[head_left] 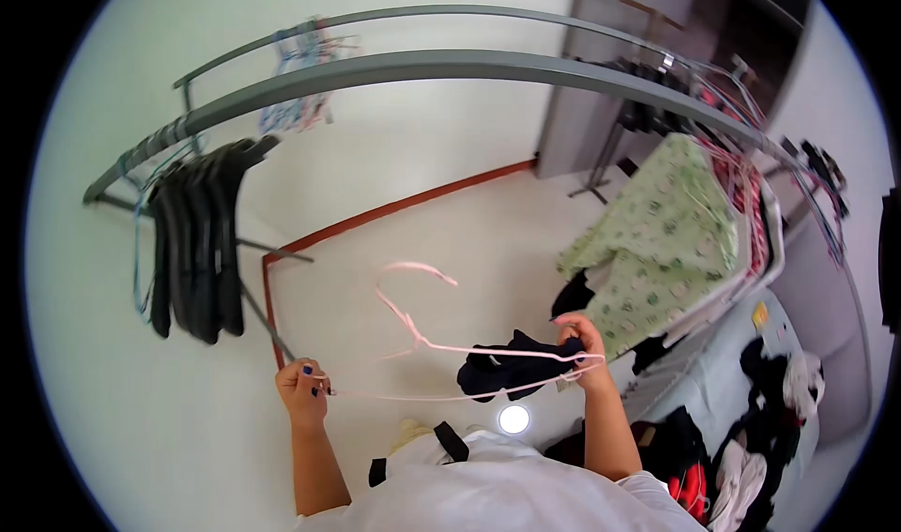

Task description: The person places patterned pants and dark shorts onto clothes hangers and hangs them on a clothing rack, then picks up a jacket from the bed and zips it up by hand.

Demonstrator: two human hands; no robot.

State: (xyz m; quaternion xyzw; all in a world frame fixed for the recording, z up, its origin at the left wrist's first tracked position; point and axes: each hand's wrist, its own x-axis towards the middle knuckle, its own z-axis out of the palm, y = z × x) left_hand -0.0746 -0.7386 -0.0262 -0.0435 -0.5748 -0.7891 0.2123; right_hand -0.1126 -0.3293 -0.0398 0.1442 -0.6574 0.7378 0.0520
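Note:
A pink wire clothes hanger [469, 349] is stretched between my two hands, its hook pointing up and away from me. My left hand [302, 393] has its fingers closed around the hanger's left end. At the opposite end, my right hand [584, 346] grips the hanger's right corner. A dark navy garment [507, 367], bunched up, hangs by the right hand behind the hanger's bars. Its exact kind is unclear, and I cannot tell whether it is looped over the hanger or pinched by the fingers.
A grey rail [422, 65] crosses ahead, with black hangers [202, 241] at left and a green patterned garment [657, 241] at right. Blue and pink hangers [300, 72] hang on the back rail. Clothes [751, 448] lie piled on a pale-blue covered surface [690, 372] at lower right.

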